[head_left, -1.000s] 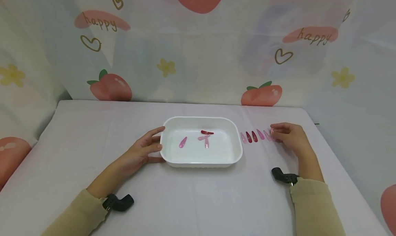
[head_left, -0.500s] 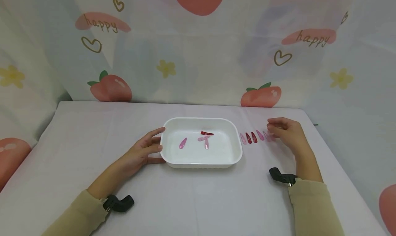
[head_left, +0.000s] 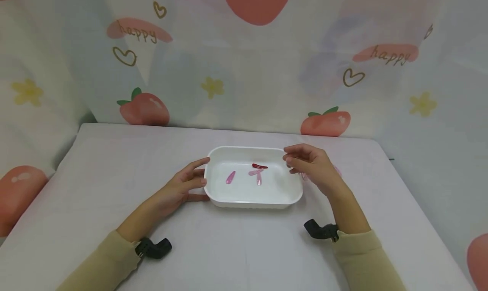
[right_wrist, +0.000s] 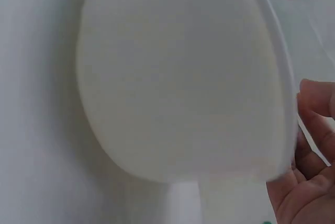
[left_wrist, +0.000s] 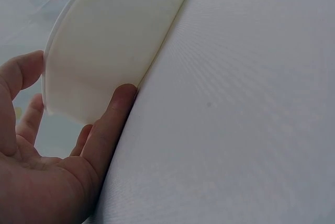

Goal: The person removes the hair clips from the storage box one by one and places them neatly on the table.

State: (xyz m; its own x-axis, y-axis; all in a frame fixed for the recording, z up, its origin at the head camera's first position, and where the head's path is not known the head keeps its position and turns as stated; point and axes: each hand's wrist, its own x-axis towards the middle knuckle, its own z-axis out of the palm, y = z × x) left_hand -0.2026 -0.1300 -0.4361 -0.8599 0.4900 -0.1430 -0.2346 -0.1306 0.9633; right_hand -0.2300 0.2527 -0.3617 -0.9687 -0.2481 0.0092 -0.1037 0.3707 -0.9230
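Observation:
A white tray (head_left: 251, 200) stands on the table, with several teardrop snap hair clips inside. Among them are a red hair clip (head_left: 260, 166) and a pink hair clip (head_left: 230, 177). My left hand (head_left: 183, 183) rests spread fingers against the tray's left end; in the left wrist view this hand (left_wrist: 68, 156) touches rim and wall. Over the tray's right rim, my right hand (head_left: 314, 166) keeps thumb and fingertips together in a pinch around a hair clip, almost wholly hidden by the fingers. The right wrist view catches this hand (right_wrist: 309, 171) beyond the tray wall.
More pink hair clips (head_left: 337, 170) lie on the white tablecloth (head_left: 244, 244) right of the tray, mostly covered by the right hand. A patterned cloth backdrop (head_left: 259, 87) rises behind the table. Each wrist carries a dark camera mount.
My right hand has left the row of hair clips and moved left to the tray's right rim. The left hand stays at the tray. The head view has shifted slightly.

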